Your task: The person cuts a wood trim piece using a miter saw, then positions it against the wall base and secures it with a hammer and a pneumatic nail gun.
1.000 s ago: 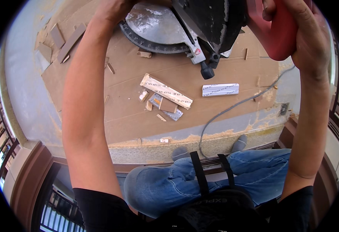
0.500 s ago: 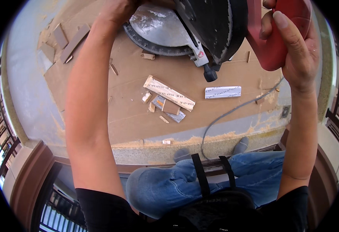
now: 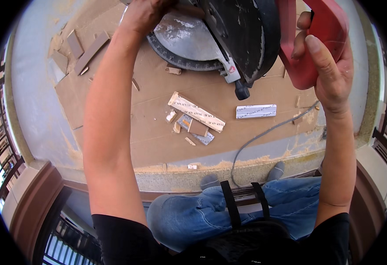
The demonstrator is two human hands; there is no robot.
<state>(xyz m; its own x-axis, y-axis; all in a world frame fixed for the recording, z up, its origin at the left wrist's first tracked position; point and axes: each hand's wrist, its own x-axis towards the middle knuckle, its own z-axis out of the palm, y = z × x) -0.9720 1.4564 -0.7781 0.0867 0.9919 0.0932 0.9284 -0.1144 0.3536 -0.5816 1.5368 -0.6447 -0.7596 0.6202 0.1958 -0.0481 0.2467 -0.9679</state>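
Observation:
A miter saw stands at the top of the view, with a round silver table, a scale along its rim and a black blade guard. My right hand is wrapped round the saw's red handle, fingers through its loop and thumb on the near side. Left of the guard, my left hand is closed on a brown wood strip lying across the saw table. The top edge cuts off part of that hand, and the guard hides the strip's far end. A black knob juts out from the saw's front.
Cardboard covers the floor under the saw. Several offcuts lie near me, among them a pale strip, a brown block and a white-wrapped piece. Brown strips lie at left. A grey cable curves past my feet.
The whole scene sits slightly lower in the picture, so the view has shifted. Both hands keep their hold, the right on the red handle and the left on the strip.

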